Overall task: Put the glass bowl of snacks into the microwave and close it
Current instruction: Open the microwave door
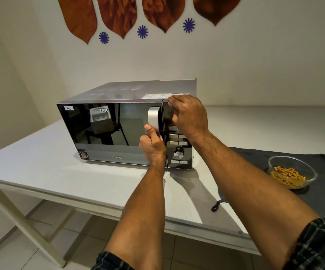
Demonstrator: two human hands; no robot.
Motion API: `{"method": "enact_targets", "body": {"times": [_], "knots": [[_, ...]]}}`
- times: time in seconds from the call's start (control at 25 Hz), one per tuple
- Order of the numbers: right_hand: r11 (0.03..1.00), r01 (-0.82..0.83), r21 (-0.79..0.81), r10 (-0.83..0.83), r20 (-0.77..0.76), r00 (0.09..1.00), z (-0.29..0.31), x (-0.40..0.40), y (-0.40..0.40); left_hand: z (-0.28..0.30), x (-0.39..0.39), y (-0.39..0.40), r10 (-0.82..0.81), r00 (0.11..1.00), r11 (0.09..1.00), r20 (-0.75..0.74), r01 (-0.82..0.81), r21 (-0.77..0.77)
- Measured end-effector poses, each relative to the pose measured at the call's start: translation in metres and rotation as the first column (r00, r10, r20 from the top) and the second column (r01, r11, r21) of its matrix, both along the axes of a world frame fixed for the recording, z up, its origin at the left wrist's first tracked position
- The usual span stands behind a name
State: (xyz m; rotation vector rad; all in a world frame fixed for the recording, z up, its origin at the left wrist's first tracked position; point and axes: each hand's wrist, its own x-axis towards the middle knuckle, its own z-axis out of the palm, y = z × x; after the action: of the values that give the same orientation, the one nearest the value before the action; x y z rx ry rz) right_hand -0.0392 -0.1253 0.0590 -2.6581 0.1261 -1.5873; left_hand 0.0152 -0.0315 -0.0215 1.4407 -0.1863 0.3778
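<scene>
The microwave (pixel 118 129) door is shut, so nothing is done yet: opening, loading and closing all remain. My left hand (pixel 153 145) is clamped on the door handle (pixel 153 119); my right hand (pixel 188 114) presses flat against the control panel's top corner, fingers (pixel 172 100) together. The glass bowl of snacks (pixel 292 172) sits on the counter (pixel 41 162), well apart to my right.

Left hand (pixel 153 142) curled in a grip, thumb up; right hand (pixel 188 115) pressed flat, fingers bent, both forearms extended.
</scene>
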Motion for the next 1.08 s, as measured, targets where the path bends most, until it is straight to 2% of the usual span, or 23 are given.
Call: {"method": "enact_targets", "body": {"times": [0.28, 0.44, 0.52, 0.6, 0.68, 0.72, 0.8, 0.84, 0.96, 1.08], "knots": [[0.998, -0.030, -0.055, 0.034, 0.078, 0.996, -0.007, 0.003, -0.005, -0.004, -0.003, 0.008, -0.001, 0.999, 0.999, 0.044, 0.003, -0.035], [0.999, -0.029, -0.034, 0.033, 0.116, 0.993, -0.008, 0.001, 0.001, -0.011, -0.015, 0.031, -0.038, 0.997, 0.997, 0.069, 0.043, -0.071], [0.998, 0.002, -0.066, 0.009, 0.165, 0.986, -0.032, -0.006, 0.007, -0.010, -0.021, 0.043, -0.076, 0.994, 0.994, 0.082, 0.081, -0.067], [0.994, -0.093, -0.065, 0.103, 0.172, 0.980, -0.077, -0.019, 0.019, -0.011, -0.023, 0.058, -0.113, 0.989, 0.990, 0.100, 0.120, -0.073], [0.959, -0.270, 0.082, 0.268, 0.031, 0.963, -0.120, -0.034, 0.032, -0.008, -0.024, 0.075, -0.131, 0.985, 0.988, 0.111, 0.139, -0.066], [0.921, -0.315, 0.228, 0.339, -0.075, 0.938, -0.134, -0.037, 0.039, -0.004, -0.022, 0.085, -0.106, 0.987, 0.992, 0.120, 0.112, -0.051], [0.790, -0.279, 0.545, 0.473, -0.255, 0.843, -0.148, -0.034, 0.050, 0.016, -0.018, 0.108, 0.060, 0.988, 0.996, 0.144, -0.068, 0.051], [0.712, -0.248, 0.657, 0.537, -0.283, 0.795, -0.149, -0.031, 0.056, 0.031, -0.015, 0.121, 0.145, 0.977, 0.981, 0.154, -0.163, 0.110], [0.528, -0.243, 0.814, 0.685, -0.239, 0.688, -0.155, -0.023, 0.072, 0.081, -0.005, 0.153, 0.333, 0.916, 0.866, 0.225, -0.391, 0.311], [0.431, -0.336, 0.837, 0.773, -0.151, 0.616, -0.168, -0.021, 0.084, 0.123, 0.001, 0.175, 0.413, 0.843, 0.681, 0.343, -0.537, 0.499]]}}
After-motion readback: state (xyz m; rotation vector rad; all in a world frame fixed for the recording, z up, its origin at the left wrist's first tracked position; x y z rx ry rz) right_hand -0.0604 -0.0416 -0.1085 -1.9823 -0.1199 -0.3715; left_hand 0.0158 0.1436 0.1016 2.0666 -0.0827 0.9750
